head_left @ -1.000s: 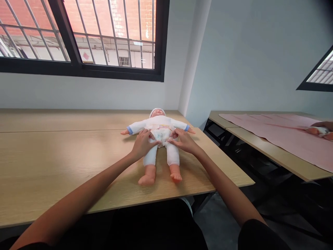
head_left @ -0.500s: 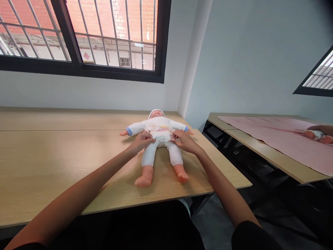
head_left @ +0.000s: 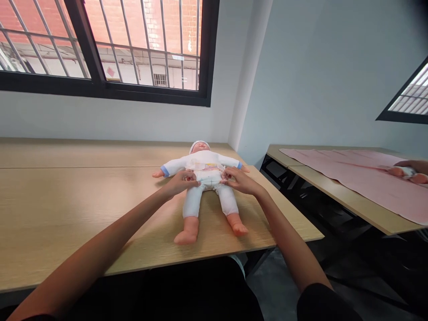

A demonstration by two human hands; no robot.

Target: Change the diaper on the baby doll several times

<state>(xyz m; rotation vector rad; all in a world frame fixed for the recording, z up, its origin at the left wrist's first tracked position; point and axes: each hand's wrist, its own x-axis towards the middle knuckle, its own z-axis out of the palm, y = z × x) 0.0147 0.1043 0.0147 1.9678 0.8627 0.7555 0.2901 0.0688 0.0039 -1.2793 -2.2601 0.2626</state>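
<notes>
A baby doll [head_left: 190,200] lies on its back on the wooden table, head toward the window and feet toward me. It has a white suit with blue cuffs and a pale cap. Around its hips sits a white diaper [head_left: 210,179], with a printed band along its upper edge at the belly. My left hand [head_left: 182,180] pinches the diaper's edge at the left hip. At the right hip my right hand [head_left: 239,179] pinches the opposite edge. The fingertips of both hands are partly hidden against the diaper.
The wooden table [head_left: 83,209] ends in a front edge close to my body. To the right, across a gap, another table bears a pink cloth [head_left: 351,174]. There another person's hand [head_left: 417,166] touches a second doll [head_left: 406,172]. A barred window [head_left: 147,44] is behind.
The doll's legs have shifted slightly toward me and to the right. More of the diaper's front shows between my hands. Both hands keep their pinch, moving very little.
</notes>
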